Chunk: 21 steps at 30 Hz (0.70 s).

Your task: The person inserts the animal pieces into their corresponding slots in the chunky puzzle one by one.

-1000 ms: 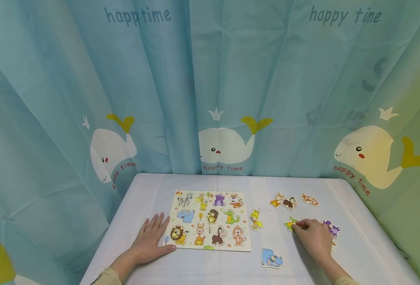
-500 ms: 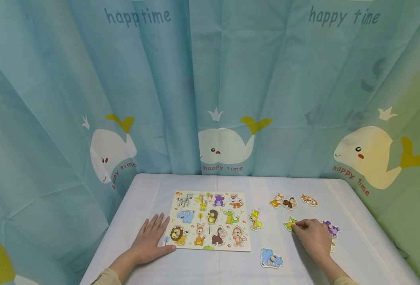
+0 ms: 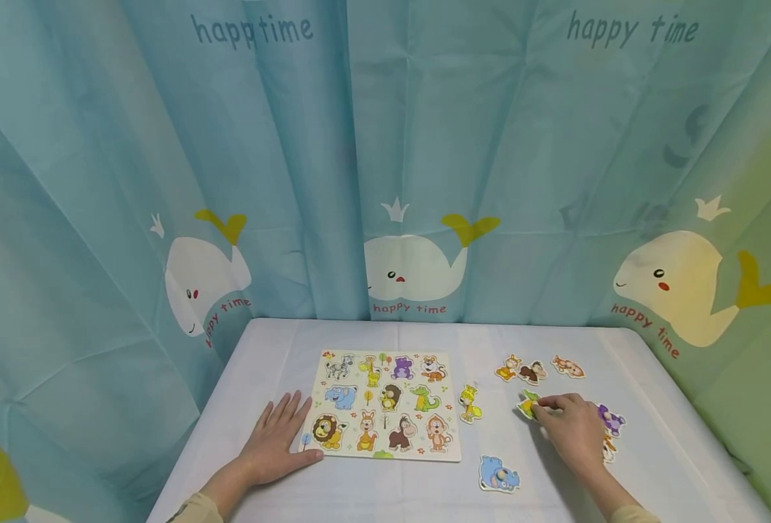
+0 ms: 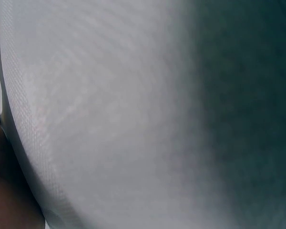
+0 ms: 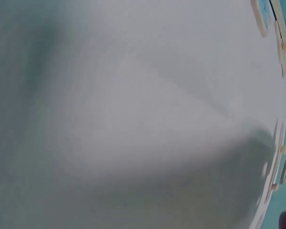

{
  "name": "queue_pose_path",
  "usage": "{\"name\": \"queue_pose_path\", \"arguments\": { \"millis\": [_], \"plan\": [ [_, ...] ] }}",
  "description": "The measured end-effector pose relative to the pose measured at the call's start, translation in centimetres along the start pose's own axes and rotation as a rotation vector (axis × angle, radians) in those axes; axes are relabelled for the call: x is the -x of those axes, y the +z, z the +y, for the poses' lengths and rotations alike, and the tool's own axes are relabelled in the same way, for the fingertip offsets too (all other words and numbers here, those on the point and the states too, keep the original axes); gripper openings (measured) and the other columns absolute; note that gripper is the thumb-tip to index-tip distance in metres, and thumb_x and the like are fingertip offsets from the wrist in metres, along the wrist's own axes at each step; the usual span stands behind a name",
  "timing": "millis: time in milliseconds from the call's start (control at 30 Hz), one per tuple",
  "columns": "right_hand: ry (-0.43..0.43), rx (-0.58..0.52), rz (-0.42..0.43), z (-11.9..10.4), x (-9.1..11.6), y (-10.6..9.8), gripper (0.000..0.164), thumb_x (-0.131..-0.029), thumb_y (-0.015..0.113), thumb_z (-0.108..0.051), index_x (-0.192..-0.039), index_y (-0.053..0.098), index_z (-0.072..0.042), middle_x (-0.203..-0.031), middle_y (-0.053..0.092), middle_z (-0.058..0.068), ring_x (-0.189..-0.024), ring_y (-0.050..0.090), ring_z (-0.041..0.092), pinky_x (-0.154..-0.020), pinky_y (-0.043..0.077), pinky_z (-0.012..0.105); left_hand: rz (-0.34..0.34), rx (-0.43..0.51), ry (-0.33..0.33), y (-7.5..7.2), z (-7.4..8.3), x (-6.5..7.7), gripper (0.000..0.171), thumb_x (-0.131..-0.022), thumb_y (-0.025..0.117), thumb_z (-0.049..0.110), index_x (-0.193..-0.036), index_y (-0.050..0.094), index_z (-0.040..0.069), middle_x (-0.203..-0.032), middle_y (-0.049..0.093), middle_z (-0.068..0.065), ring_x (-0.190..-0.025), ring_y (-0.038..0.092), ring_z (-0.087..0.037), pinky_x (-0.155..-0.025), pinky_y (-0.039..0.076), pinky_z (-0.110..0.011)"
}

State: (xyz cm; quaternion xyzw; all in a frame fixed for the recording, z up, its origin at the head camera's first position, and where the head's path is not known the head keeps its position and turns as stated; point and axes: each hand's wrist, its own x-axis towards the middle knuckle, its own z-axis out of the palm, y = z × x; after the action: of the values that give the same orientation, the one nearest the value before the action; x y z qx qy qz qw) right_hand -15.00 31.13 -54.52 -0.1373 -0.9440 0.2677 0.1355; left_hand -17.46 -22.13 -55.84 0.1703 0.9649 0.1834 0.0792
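I have the right hand (image 3: 573,430) pinching a flat, green-and-yellow, crocodile-shaped puzzle piece (image 3: 527,404) at its fingertips; a purple, hippo-shaped piece (image 3: 612,420) lies right of those fingers. My left hand (image 3: 277,443) lies spread, fingers straight, with the cream, rectangular animal-picture board (image 3: 384,430) just right of its fingertips.

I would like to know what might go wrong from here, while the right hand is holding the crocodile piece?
The crocodile piece looks tilted in the pinch of the right hand, so it might slip or turn.
The giraffe piece lies between it and the puzzle board; a low move that way could push it.
The purple hippo piece lies close beside the same hand, which might brush it aside.
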Motion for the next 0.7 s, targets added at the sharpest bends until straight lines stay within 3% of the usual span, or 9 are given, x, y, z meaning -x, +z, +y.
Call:
{"name": "queue_pose_path", "arguments": {
  "millis": [267, 433, 700],
  "plan": [
    [-0.082, -0.019, 0.023, -1.3, -0.1, 0.1, 0.021, -0.087, 0.079, -0.025, -0.101, 0.081, -0.009, -0.105, 0.068, 0.014, -0.1, 0.055, 0.036, -0.081, 0.04, 0.051, -0.001, 0.006, 0.006, 0.0, -0.1, 0.0, 0.106, -0.086, 0.061, 0.074, -0.162, 0.03, 0.007, -0.169, 0.018, -0.018, -0.156, 0.008, -0.039, -0.123, 0.0, -0.061],
    [-0.119, -0.054, 0.027, -2.3, -0.3, 0.3, 0.019, -0.087, 0.08, -0.024, -0.102, 0.081, -0.012, -0.102, 0.068, 0.012, -0.099, 0.056, 0.035, -0.084, 0.039, 0.053, -0.001, 0.005, 0.004, 0.1, -0.2, 0.0, 0.106, -0.085, 0.061, 0.074, -0.162, 0.03, 0.008, -0.169, 0.018, -0.017, -0.156, 0.008, -0.039, -0.123, 0.0, -0.06],
    [-0.201, -0.099, 0.037, -4.3, -0.5, 1.0, 0.015, -0.086, 0.083, -0.02, -0.098, 0.081, -0.012, -0.09, 0.065, 0.003, -0.083, 0.055, 0.024, -0.073, 0.04, 0.041, 0.007, 0.015, 0.007, 0.2, -0.2, -0.1, 0.106, -0.085, 0.063, 0.073, -0.161, 0.031, 0.008, -0.169, 0.019, -0.017, -0.156, 0.008, -0.039, -0.123, 0.0, -0.06]
  ]
}}
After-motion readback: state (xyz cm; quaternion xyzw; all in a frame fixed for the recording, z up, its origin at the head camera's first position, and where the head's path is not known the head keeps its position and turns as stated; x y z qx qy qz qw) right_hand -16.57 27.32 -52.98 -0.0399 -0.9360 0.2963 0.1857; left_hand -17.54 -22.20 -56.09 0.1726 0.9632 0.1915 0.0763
